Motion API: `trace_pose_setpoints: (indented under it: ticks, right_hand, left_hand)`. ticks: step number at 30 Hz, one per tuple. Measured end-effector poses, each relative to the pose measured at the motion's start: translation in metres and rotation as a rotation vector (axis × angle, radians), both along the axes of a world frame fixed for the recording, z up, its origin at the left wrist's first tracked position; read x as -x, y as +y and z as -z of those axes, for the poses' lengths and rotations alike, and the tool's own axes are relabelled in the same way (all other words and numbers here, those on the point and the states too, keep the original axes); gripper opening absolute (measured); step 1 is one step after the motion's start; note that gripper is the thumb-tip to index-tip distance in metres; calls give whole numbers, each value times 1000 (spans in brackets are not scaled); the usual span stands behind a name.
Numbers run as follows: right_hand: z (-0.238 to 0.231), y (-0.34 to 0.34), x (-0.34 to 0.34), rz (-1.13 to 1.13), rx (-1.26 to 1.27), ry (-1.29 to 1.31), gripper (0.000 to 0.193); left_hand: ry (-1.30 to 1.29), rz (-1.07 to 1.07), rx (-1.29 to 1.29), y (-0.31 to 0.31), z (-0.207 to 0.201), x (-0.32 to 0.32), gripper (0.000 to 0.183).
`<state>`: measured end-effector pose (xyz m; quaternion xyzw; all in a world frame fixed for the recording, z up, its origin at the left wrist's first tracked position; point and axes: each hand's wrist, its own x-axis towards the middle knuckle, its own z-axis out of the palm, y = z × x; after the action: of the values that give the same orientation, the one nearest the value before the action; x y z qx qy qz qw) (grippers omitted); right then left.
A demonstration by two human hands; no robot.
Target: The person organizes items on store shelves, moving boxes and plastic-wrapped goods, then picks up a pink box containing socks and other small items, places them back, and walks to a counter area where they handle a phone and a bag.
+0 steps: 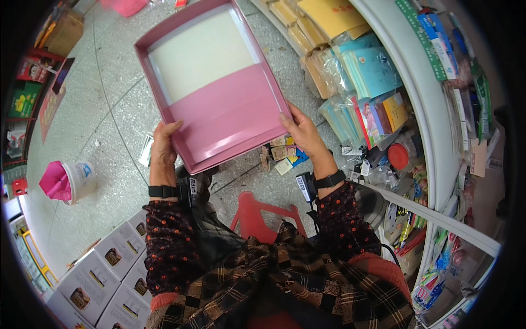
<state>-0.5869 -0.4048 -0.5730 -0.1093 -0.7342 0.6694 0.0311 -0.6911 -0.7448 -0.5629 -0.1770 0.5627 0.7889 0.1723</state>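
Observation:
Between my two hands I hold a shallow pink box [230,112], tilted, with its open side facing me. Its inside is pink over the near part and whitish over the far part. My left hand [164,141] grips the near left corner, thumb over the rim and fingers behind the wall. On the right side wall, my right hand [303,130] has its thumb on the rim, with the other fingers mostly hidden behind the box. Below the box's near edge, several small cards and packets [285,155] lie on the floor.
A red plastic stool [257,211] stands before my lap. To the right are shelves [416,60] with blue notebooks [372,66], brown envelopes [334,19] and small packets. At left stand a white bucket [84,178] with pink material and stacked white boxes [109,274]. Grey tiled floor [109,82] lies beyond.

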Motion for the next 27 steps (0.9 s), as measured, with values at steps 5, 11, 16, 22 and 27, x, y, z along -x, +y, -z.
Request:
trace_pose_setpoints:
  ticks: [5,11,16,22,27]
  right_hand:
    - [92,68,16,88,9,-346,44]
    - [242,71,-40,-326,-1019,-324,42]
    - [289,64,-30,-302,-1226,-263,47]
    - [258,91,-2,-923,-1249,-401,17]
    - [249,114,35,-861,-1492,-47,12]
  left_hand:
    - [-9,-240,60,-23,9,12,28]
    - [7,-480,127,-38,16,16,15]
    - [-33,-446,34,-60,14,14,4]
    - [-77,-474,-41,-76,14,14,27]
    - [-78,-439,-14,-72,13,13,27]
